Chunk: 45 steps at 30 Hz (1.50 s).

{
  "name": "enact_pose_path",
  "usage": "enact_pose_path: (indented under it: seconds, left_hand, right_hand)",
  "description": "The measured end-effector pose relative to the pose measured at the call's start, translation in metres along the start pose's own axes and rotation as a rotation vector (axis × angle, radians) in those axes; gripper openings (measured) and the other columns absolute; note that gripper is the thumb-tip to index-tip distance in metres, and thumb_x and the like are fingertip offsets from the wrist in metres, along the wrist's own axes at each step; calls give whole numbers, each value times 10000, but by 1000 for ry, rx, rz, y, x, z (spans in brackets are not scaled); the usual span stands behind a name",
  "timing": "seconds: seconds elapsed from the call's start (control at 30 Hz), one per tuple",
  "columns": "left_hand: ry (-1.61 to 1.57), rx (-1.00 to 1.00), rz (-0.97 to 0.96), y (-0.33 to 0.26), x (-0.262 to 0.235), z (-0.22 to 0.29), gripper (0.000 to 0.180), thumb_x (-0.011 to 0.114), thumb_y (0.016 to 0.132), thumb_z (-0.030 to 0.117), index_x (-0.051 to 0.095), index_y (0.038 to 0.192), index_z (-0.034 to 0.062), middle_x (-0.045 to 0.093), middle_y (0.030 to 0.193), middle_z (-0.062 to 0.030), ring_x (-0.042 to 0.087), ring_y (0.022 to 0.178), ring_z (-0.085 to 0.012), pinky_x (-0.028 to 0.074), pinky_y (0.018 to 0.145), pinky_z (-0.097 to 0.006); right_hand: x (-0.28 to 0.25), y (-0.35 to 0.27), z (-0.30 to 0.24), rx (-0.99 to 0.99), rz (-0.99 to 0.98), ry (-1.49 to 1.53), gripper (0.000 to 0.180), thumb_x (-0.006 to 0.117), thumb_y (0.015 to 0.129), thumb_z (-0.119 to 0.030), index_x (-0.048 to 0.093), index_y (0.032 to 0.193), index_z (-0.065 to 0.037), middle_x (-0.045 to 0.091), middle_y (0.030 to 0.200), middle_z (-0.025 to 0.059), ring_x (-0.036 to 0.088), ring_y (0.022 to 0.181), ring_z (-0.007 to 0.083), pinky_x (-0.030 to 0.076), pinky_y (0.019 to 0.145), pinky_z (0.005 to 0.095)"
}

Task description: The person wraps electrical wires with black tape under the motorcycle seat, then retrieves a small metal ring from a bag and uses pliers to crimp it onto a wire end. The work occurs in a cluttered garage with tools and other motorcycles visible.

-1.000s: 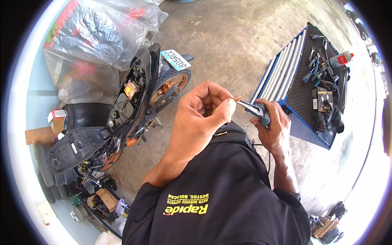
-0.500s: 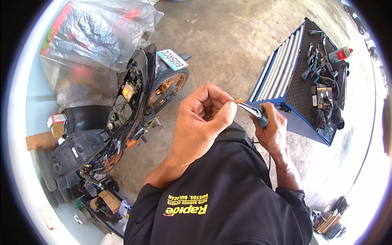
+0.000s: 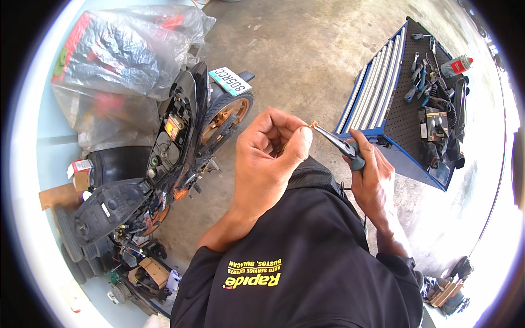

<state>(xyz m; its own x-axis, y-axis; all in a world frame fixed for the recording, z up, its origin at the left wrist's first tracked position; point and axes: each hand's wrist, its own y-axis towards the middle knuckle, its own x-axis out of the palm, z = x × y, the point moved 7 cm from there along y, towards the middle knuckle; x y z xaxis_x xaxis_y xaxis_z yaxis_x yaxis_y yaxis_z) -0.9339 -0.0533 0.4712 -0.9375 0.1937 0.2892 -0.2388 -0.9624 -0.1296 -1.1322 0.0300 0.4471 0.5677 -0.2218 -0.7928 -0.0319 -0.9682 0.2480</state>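
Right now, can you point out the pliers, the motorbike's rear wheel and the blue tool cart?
pliers [image 3: 334,142], head view, on the thin metal nose.
rear wheel [image 3: 225,116], head view, on the orange rim.
blue tool cart [image 3: 377,82], head view, on the drawer fronts.

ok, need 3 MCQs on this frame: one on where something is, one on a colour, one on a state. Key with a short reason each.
1. Where is the tool cart relative to the person?
A. to their right
B. to their left
C. behind the motorcycle

2. What colour is the rear wheel rim of the motorcycle?
A. white
B. orange
C. green

3. What is the right hand doing?
A. resting empty on the thigh
B. gripping needle-nose pliers
C. holding a spray bottle

Key:
1 A: the blue cart stands at the right of the view, the motorcycle at the left.
2 B: orange spokes show inside the black tyre.
3 B: the right hand's fingers wrap the handles of the pliers, whose tip meets a small orange piece pinched by the left hand.
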Motion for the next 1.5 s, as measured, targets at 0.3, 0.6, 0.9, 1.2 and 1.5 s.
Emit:
enact_pose_path:
  seconds: [0.3,0.6,0.9,1.2,1.5]
  left_hand:
    - [-32,17,-6,4,2,-2,83,759,1058,62,695,1087,18,698,895,15,632,780,-17,525,724,-193]
    - [-14,47,-10,2,4,2,86,755,1055,52,688,1085,7,695,889,4,635,778,-22,529,728,-197]
    - [-9,62,-13,-2,3,5,82,753,1054,37,686,1089,6,696,892,-2,637,781,-25,525,729,-199]
    - [18,52,-9,-4,-1,2,105,777,1042,55,692,1089,16,718,937,-29,633,800,-62,511,736,-225]
    - [22,55,-5,-4,-1,5,74,740,1055,6,677,1092,3,693,902,-1,617,788,-17,503,731,-194]
  right_hand:
    - [-2,-2,1,-19,72,3,801,738,819,132,576,1593,3,785,1146,193,783,983,357,622,860,446]
    - [-9,-1,-5,-35,70,-45,796,781,799,82,599,1570,-2,710,947,137,727,820,324,591,765,435]
    - [-9,-5,-8,-37,30,-61,819,782,782,85,577,1574,37,733,980,162,742,845,341,598,779,446]
    - [-9,-9,-10,-17,40,-51,841,769,790,89,559,1602,23,772,1087,216,775,944,380,623,855,460]
    - [-10,-5,-14,64,-50,40,583,764,797,75,640,1362,6,739,1121,183,735,1025,396,587,906,475]
